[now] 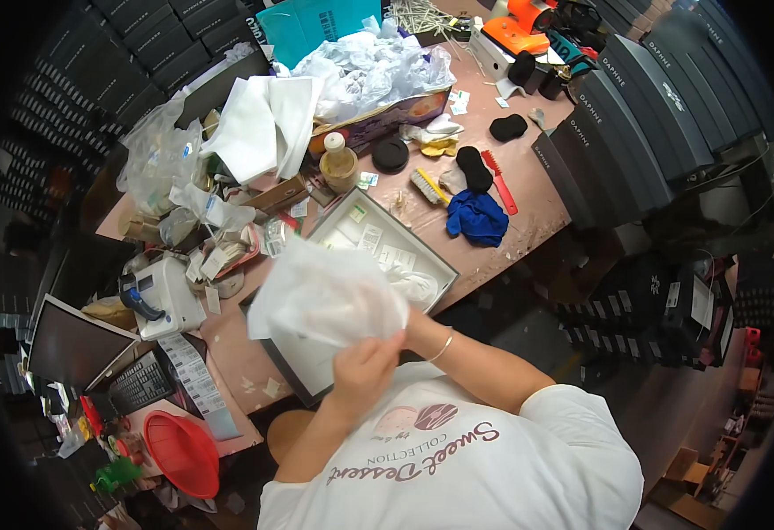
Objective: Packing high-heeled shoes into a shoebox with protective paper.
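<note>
A thin white translucent bag [325, 296] hangs in front of me over an open grey-edged shoebox [321, 365]. My left hand [365, 373] pinches the bag's near edge. At the bag's mouth is my right hand [417, 330]; a faint skin-toned shape through the film suggests its fingers are inside, but they are hidden. Whether the bag holds anything else I cannot make out. In the box's far part lie a small printed paper [369, 238] and white crumpled wrapping [413, 284].
Beyond the box stand a bottle [338, 164], a black round lid [390, 155], a brush [428, 186], a red brush [499, 182] and a blue cloth [477, 217]. Dark shoeboxes [612, 132] rise at right. A keyboard [140, 385] and red basin [181, 452] are left.
</note>
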A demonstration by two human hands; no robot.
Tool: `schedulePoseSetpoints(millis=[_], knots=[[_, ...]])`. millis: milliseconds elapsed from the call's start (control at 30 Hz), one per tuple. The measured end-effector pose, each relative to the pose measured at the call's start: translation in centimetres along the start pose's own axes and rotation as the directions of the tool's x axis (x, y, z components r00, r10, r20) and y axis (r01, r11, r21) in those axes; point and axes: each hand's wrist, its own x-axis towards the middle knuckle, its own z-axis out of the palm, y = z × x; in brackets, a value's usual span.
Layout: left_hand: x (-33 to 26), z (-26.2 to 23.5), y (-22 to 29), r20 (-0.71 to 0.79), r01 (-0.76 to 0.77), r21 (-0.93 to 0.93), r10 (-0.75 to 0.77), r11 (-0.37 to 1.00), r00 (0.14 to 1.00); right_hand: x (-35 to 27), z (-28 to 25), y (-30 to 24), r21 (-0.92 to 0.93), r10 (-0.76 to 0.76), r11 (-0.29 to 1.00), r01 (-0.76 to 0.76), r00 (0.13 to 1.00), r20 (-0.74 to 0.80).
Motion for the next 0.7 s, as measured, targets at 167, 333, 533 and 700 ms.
schedulePoseSetpoints(millis=[167,333,533,700], knots=[[4.8,4.6,1.8,-0.100,-0.042,-0.238,0.019,0.970,0.995,-4.1,-3.4,-1.7,0.145,0.126,0.983,-0.114,0.990,-0.070],[5.0,10.9,2.2,0.167,-0.237,-0.392,0.322,0.889,0.932,-6.7,-9.9,-2.8,0.045,0.231,0.973,-0.226,0.949,-0.217],[8.2,10.6,-3.9,0.206,-0.043,-0.400,0.136,0.915,0.969,-11.5,-17.0,-2.8,-0.329,0.162,0.875,-0.354,0.856,-0.491],[9.7,7.9,-22.4,0.390,0.361,0.368,-0.494,0.857,0.777,-10.8,-25.3,-1.0,-0.870,-0.259,0.262,-0.418,0.838,-0.480]])
